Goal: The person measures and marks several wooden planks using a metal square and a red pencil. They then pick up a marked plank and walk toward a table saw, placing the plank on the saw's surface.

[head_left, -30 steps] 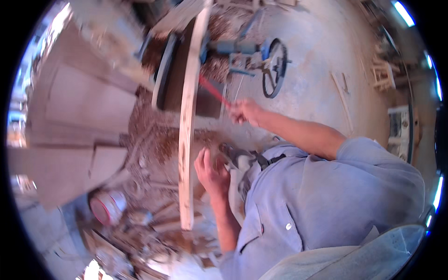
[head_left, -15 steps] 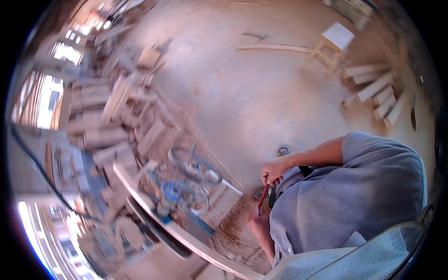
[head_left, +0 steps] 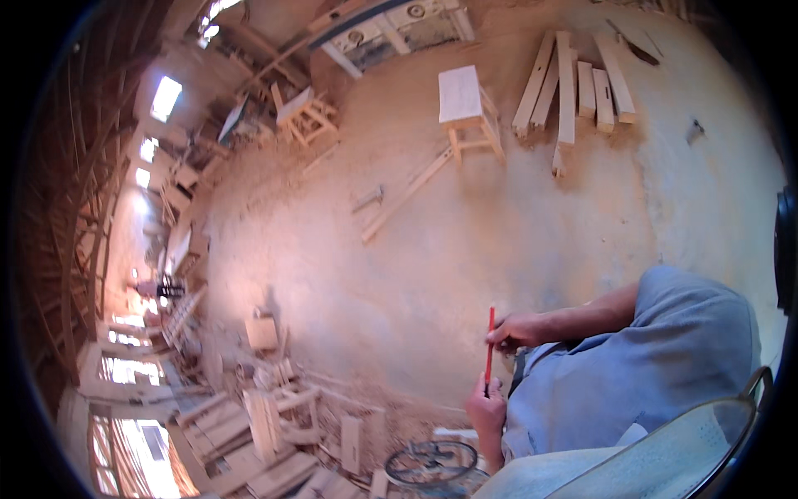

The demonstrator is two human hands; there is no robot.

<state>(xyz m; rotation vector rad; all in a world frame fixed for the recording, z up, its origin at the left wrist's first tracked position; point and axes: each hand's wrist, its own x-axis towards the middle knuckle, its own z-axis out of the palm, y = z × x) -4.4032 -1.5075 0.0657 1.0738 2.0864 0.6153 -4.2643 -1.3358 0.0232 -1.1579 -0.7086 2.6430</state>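
Note:
Both of my hands are in front of my grey-blue shirt, at the lower right of the head view. A slim red pencil-like stick stands nearly upright in the picture between them. My right hand, the upper one, has its fingers closed on the stick, whose top end sticks out above them. Below it, my left hand is closed around the stick's lower end, with the thumb against it. A small dark part shows at that lower end, and the rest is hidden in the hand.
A stool with a pale top stands on the floor near cut beams. A long strip of wood lies beside a small tool. Wood offcuts are heaped at lower left, near a spoked wheel.
The view has swung right, bringing the stool and beams toward the middle. The blue machine and long curved board have left the picture. Both hands still hold the red stick, now more upright.

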